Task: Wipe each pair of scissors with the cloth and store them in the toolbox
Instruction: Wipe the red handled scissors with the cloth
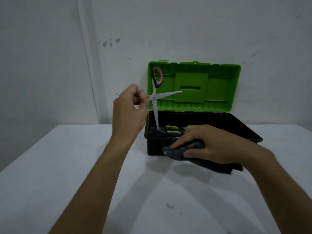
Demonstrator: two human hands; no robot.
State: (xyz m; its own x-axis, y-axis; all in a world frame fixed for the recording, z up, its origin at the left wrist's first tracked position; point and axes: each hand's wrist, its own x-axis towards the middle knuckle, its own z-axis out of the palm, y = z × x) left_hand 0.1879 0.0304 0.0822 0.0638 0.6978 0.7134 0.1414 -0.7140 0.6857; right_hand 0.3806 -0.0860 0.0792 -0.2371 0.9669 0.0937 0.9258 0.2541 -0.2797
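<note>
Two bare forearms reach in from the near edge over a white table (70,166), which carries a few small specks toward its front. Right hand (211,146): fingers curled over a dark cloth (175,153), gripping it against the front right of the toolbox; the cloth bunches under the fingers and trails back beneath the wrist to the table. Left hand (130,107): raised at the toolbox's left end, fingertips pinching a pair of scissors (154,97) near the pivot, other fingers folded in. These scissors are spread wide open; one blade points steeply down, its tip inside the left end of the box, the other blade points right across the lid; one pink-and-black handle loop stands up in front of the lid's left corner, the second loop is hidden by the hand. Toolbox (202,119): black base, standing on the table toward its far side, just before the wall (50,56). One further pair, with green handles (172,129), lies inside at the left end, just beside the lowered blade tip. Lid (219,85): green, open, upright behind the base, ribbed inside with a raised central panel and slot. Wall: pale, scuffed with a few dark marks.
</note>
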